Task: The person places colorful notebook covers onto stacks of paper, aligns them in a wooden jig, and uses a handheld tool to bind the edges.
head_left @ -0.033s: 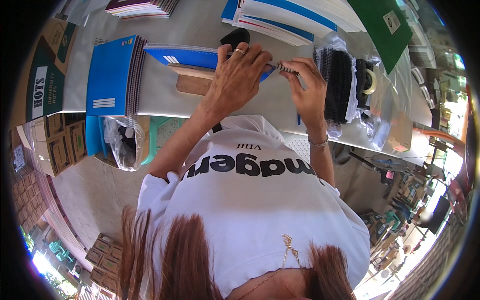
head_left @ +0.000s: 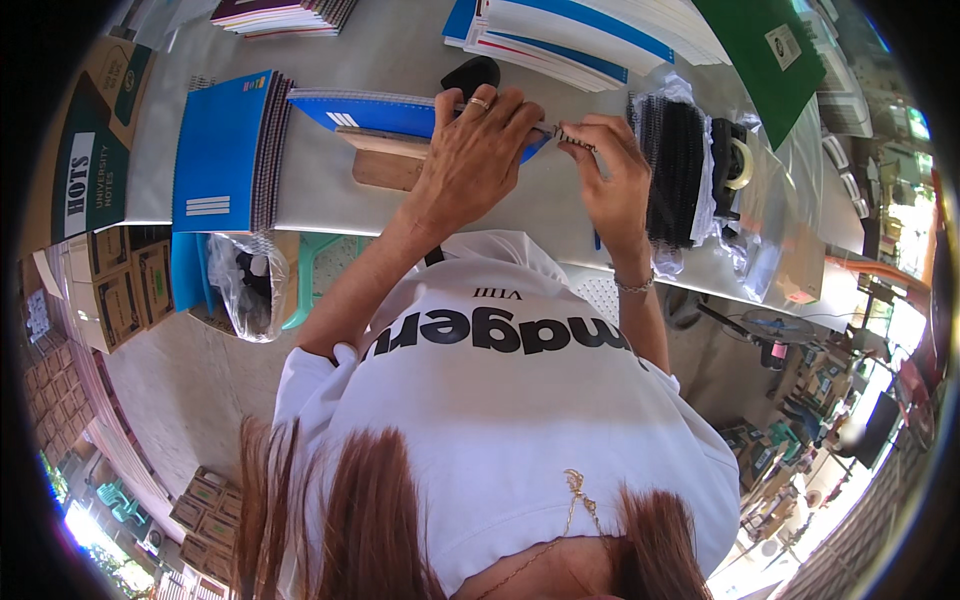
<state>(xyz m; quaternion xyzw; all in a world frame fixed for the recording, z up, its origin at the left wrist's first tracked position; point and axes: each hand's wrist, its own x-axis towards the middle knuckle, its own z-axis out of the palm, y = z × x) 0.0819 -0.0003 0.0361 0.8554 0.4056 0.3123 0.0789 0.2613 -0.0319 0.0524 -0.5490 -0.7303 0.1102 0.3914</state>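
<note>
A blue-covered notebook (head_left: 375, 112) stands tilted on its long edge, against a wooden block (head_left: 385, 169). My left hand (head_left: 472, 150) is closed over its right part, with the fingers across the top edge. Just beyond its right end, my right hand (head_left: 615, 170) pinches a dark spiral binding coil (head_left: 577, 139) between thumb and fingertips. The coil lies in line with the notebook's top edge; whether it has entered the holes is too small to tell. Behind my left hand rests a black rounded object (head_left: 472, 74).
On the left are a stack of blue spiral notebooks (head_left: 225, 150) and a carton (head_left: 88, 150). Several unbound notebooks (head_left: 570, 40) lie at the back. Many black coils (head_left: 672, 170) and a tape dispenser (head_left: 735, 165) are on the right. A plastic bag (head_left: 250, 290) hangs below the table edge.
My right hand has shifted very slightly left around the coil. My left hand and the notebook stay in place.
</note>
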